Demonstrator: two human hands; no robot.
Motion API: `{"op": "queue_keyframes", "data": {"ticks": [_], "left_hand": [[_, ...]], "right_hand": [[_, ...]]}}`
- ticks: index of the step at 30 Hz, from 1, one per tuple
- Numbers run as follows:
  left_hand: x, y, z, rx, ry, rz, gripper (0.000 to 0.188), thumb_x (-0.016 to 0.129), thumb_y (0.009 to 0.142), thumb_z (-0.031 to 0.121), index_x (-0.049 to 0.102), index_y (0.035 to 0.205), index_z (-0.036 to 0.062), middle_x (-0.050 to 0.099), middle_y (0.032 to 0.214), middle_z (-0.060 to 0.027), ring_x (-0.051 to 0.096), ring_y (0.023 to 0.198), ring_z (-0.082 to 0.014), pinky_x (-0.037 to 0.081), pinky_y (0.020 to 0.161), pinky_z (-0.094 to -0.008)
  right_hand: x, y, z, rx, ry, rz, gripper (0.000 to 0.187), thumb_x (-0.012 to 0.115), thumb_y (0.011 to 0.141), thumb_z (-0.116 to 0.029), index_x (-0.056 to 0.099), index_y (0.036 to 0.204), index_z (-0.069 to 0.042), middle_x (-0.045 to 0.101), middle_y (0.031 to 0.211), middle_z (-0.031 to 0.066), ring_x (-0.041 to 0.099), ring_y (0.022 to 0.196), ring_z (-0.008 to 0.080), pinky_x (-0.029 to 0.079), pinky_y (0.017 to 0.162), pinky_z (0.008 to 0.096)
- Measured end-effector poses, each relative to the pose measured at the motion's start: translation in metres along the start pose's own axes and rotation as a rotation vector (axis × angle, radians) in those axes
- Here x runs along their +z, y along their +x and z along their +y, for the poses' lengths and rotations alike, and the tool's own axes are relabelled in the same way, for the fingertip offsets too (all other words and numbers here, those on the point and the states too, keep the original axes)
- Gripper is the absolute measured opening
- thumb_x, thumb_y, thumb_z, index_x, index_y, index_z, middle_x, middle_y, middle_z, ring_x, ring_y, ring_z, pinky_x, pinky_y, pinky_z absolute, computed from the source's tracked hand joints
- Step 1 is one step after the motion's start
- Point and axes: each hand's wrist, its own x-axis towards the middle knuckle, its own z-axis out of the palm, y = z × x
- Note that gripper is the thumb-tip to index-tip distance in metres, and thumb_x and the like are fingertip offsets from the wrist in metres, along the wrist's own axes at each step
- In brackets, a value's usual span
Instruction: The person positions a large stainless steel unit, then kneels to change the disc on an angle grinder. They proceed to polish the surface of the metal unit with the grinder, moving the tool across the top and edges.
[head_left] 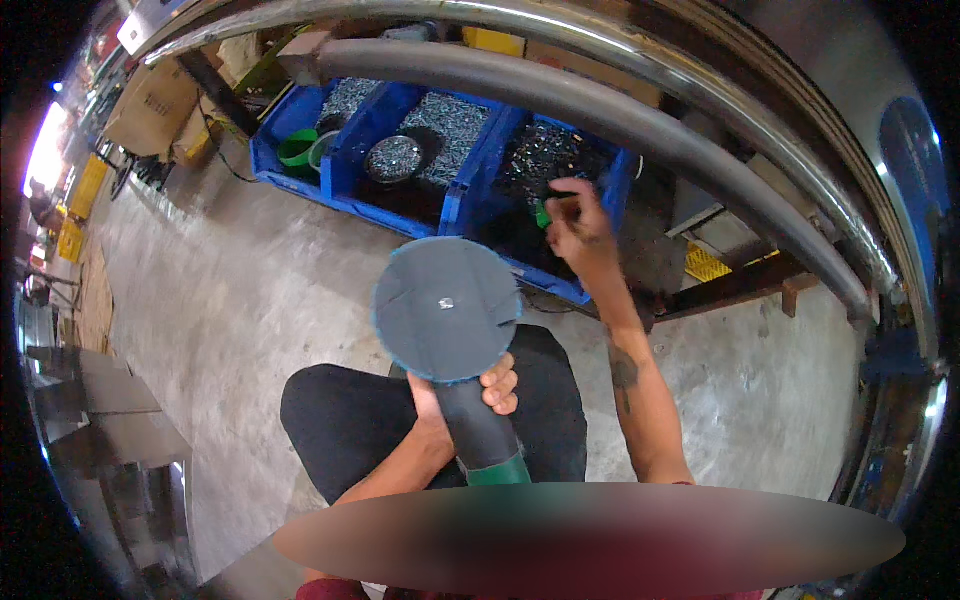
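From where I stand, the round-headed tool (448, 345) is over the person's dark-clad legs (345, 415), its grey disc at the far end and its long axis running back toward the body. The left hand (434, 420) is nearer, fingers wrapped around its neck just under the disc. Well apart, up and to the right, the right hand (582, 232) hangs over the right-hand blue bin (620, 188), fingers curled beside something green (543, 215); blur leaves me unable to tell whether they pinch anything.

Three blue bins (458, 208) hold small metal parts (455, 130), with a green cup (297, 148) in the leftmost.
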Motion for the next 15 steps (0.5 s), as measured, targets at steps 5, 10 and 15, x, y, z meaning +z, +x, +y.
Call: {"op": "queue_keyframes", "data": {"ticks": [5,10,15], "left_hand": [[0.017,-0.017,0.007,0.096,-0.021,-0.023,0.057,0.064,0.095,0.061,0.058,0.112,0.0066,0.048,0.089,-0.0038,0.05,0.075,-0.0159,0.046,0.071,-0.0343],[0.026,-0.031,0.011,0.183,-0.06,0.02,0.042,0.051,0.107,0.04,0.047,0.125,0.0021,0.051,0.083,-0.0073,0.054,0.071,-0.0198,0.047,0.067,-0.0371],[0.021,-0.042,0.017,0.167,-0.059,-0.002,0.057,0.057,0.101,0.058,0.06,0.119,0.0049,0.048,0.087,-0.0046,0.05,0.074,-0.0163,0.047,0.07,-0.0349]], "right_hand": [[0.046,0.046,0.135,0.173,-0.569,-0.309,0.032,0.066,0.098,-0.007,0.063,0.13,-0.011,0.071,0.094,0.0138,0.076,0.081,0.027,0.06,0.062,0.0414],[0.061,0.07,0.209,-0.313,-0.987,-0.38,0.043,0.066,0.092,-0.005,0.066,0.134,-0.011,0.066,0.133,0.0232,0.068,0.115,0.0397,0.058,0.095,0.0504],[0.079,0.107,0.257,-0.206,-1.131,-0.512,0.062,0.073,0.086,-0.003,0.063,0.146,-0.015,0.045,0.16,0.0235,0.043,0.149,0.0414,0.04,0.123,0.0468]]}}
